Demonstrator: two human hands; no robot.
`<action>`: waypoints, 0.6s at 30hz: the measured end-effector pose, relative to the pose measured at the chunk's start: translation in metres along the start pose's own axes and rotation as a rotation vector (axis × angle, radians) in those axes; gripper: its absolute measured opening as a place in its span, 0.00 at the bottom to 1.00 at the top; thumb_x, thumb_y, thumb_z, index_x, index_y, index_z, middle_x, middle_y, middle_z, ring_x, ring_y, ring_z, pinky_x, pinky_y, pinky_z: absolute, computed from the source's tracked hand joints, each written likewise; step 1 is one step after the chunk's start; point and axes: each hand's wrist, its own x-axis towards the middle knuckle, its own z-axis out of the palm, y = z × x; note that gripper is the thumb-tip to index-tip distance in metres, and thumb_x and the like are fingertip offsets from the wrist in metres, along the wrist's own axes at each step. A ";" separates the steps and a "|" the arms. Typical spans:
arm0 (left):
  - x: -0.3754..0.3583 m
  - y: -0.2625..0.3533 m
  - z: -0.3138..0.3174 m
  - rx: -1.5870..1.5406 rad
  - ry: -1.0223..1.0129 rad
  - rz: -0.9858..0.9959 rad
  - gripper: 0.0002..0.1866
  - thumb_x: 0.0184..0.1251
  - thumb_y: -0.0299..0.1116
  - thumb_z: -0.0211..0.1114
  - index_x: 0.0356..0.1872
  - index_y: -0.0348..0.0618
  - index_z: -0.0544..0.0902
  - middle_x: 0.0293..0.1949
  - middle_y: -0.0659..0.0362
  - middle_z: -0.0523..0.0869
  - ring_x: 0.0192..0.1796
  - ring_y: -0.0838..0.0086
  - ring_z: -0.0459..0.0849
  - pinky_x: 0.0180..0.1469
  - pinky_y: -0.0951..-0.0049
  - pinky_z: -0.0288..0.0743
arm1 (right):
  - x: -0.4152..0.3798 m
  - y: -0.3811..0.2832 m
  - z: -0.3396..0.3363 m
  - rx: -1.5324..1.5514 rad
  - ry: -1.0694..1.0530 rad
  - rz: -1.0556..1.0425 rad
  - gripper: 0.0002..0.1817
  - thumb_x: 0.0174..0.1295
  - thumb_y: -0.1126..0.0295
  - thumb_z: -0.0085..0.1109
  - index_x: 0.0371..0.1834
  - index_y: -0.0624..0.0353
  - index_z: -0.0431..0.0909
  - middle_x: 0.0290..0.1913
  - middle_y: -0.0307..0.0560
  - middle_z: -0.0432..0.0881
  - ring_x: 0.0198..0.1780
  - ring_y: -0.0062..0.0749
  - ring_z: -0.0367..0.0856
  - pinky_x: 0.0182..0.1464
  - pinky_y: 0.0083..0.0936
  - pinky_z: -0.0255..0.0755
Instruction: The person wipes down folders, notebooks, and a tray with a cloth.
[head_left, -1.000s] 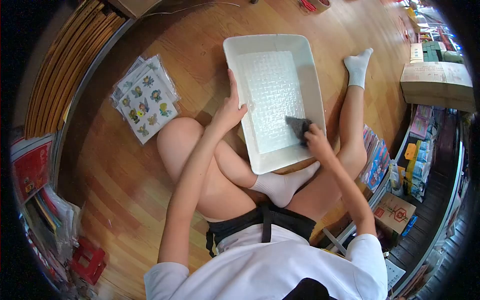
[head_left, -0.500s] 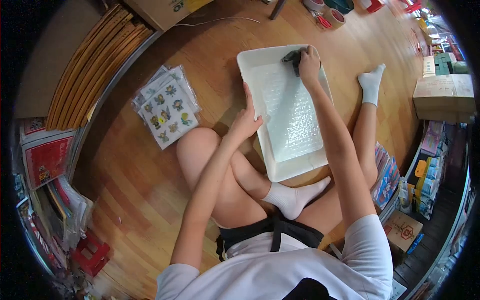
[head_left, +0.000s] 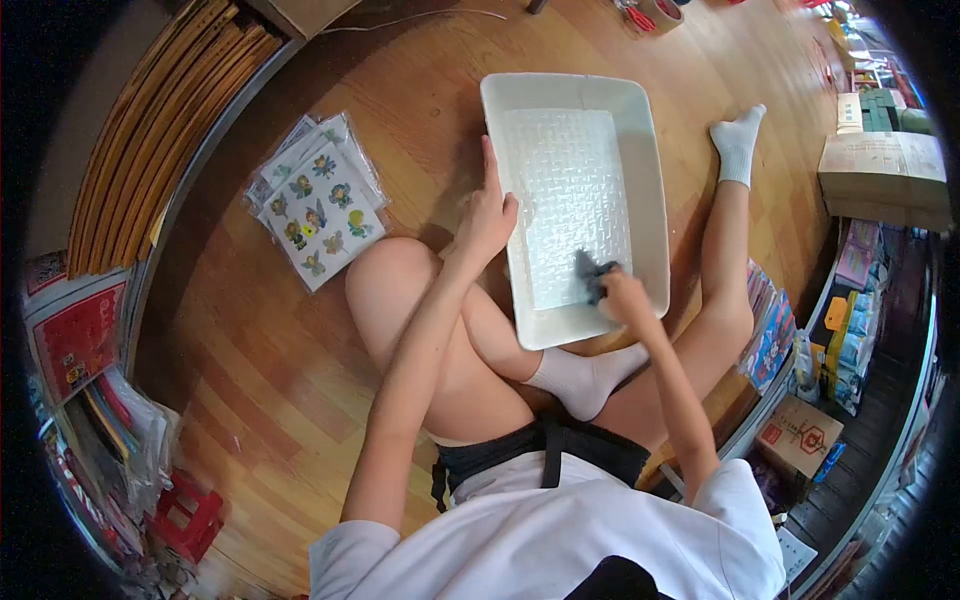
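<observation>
A white rectangular plastic tray [head_left: 641, 160] with a woven-pattern bottom lies in front of my crossed leg. My left hand [head_left: 487, 222] holds its left side, fingers stretched along the outside of the wall and thumb at the rim. Inside the tray's near right part, my right hand [head_left: 626, 299] is closed round a dark grey cloth [head_left: 591, 278], which touches the bottom. The cloth is slightly blurred, and part of it is hidden by the fingers.
Clear-bagged sticker sheets [head_left: 322, 212] lie on the wooden floor at left. Stacked cardboard [head_left: 160, 130] and a red plastic stool [head_left: 187, 515] stand further left. On the right are a carton [head_left: 885, 175], booklets [head_left: 768, 335] and a shelf of packets. Tape rolls [head_left: 662, 14] sit at the top.
My right hand has drawn the cloth from the tray's far end down to its near right part. The tray has shifted and turned a little, with my left hand still at its side.
</observation>
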 end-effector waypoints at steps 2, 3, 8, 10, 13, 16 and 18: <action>-0.001 0.001 -0.005 0.003 -0.033 -0.071 0.45 0.65 0.31 0.54 0.73 0.49 0.32 0.50 0.32 0.78 0.46 0.37 0.79 0.49 0.47 0.73 | -0.009 -0.030 0.016 0.195 -0.040 -0.209 0.19 0.38 0.77 0.53 0.38 0.65 0.82 0.40 0.62 0.78 0.46 0.54 0.77 0.51 0.39 0.72; -0.001 0.000 -0.005 0.015 -0.049 -0.054 0.43 0.66 0.32 0.54 0.73 0.49 0.34 0.51 0.32 0.77 0.48 0.37 0.78 0.51 0.49 0.72 | -0.009 -0.047 0.026 0.340 -0.020 -0.359 0.18 0.38 0.77 0.53 0.37 0.66 0.81 0.39 0.61 0.78 0.45 0.51 0.78 0.50 0.37 0.72; 0.008 -0.028 0.005 -0.028 0.055 0.147 0.35 0.71 0.38 0.48 0.74 0.52 0.42 0.47 0.34 0.79 0.49 0.36 0.77 0.51 0.49 0.71 | 0.013 -0.127 0.026 1.135 0.174 -0.021 0.14 0.42 0.80 0.52 0.35 0.67 0.78 0.27 0.45 0.78 0.33 0.24 0.74 0.37 0.25 0.70; 0.005 -0.022 -0.002 -0.051 0.018 0.102 0.33 0.72 0.38 0.48 0.74 0.52 0.46 0.51 0.35 0.77 0.53 0.38 0.75 0.54 0.50 0.70 | 0.057 -0.117 0.029 1.123 0.291 -0.019 0.17 0.44 0.79 0.52 0.40 0.66 0.79 0.29 0.43 0.80 0.33 0.24 0.75 0.38 0.25 0.71; 0.001 -0.022 -0.005 -0.093 0.004 0.126 0.31 0.72 0.38 0.48 0.73 0.50 0.49 0.54 0.35 0.76 0.55 0.40 0.74 0.56 0.53 0.69 | 0.143 -0.129 -0.016 1.141 0.565 -0.229 0.13 0.46 0.78 0.54 0.37 0.68 0.78 0.32 0.51 0.81 0.39 0.32 0.79 0.43 0.29 0.72; 0.006 -0.029 -0.002 -0.101 0.047 0.283 0.31 0.73 0.36 0.48 0.73 0.46 0.50 0.54 0.35 0.75 0.56 0.42 0.75 0.55 0.55 0.69 | 0.212 -0.152 -0.083 0.623 0.872 -0.299 0.11 0.48 0.80 0.54 0.37 0.66 0.77 0.44 0.64 0.79 0.46 0.48 0.79 0.47 0.33 0.72; 0.007 -0.031 -0.002 -0.046 0.133 0.453 0.31 0.72 0.35 0.48 0.72 0.41 0.50 0.53 0.35 0.76 0.56 0.42 0.75 0.54 0.55 0.70 | 0.234 -0.155 -0.108 0.446 0.957 -0.339 0.10 0.48 0.79 0.56 0.36 0.65 0.76 0.45 0.66 0.78 0.47 0.55 0.78 0.48 0.38 0.71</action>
